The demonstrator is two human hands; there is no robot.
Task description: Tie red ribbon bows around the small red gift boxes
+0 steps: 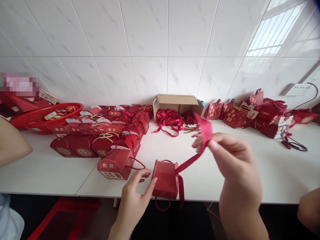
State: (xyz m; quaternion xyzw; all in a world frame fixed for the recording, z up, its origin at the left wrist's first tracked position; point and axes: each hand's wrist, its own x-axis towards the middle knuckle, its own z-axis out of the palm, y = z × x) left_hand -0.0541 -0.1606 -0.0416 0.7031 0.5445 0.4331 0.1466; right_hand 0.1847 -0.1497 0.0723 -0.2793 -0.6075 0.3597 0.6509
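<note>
A small red gift box (pixel 165 180) lies at the table's front edge, with cord handles at its far and near sides. My left hand (pixel 138 190) holds the box at its left side, thumb on the edge and fingers curled beside it. Raised to the right, my right hand (pixel 232 166) pinches a red ribbon (pixel 191 162) between thumb and fingers. That ribbon runs down to the box's right side, and another length hangs past the table edge. Just left of my left hand stands a red box marked with gold characters (pixel 116 163), its cord handle sticking out.
Rows of red gift boxes (pixel 85 146) fill the left, near a red basin (pixel 50 118). An open cardboard box (pixel 178 99) with red ribbons (pixel 168 118) stands by the wall. Red bags (pixel 233 115) sit at the right. Other people's arms (pixel 12 143) show at both sides.
</note>
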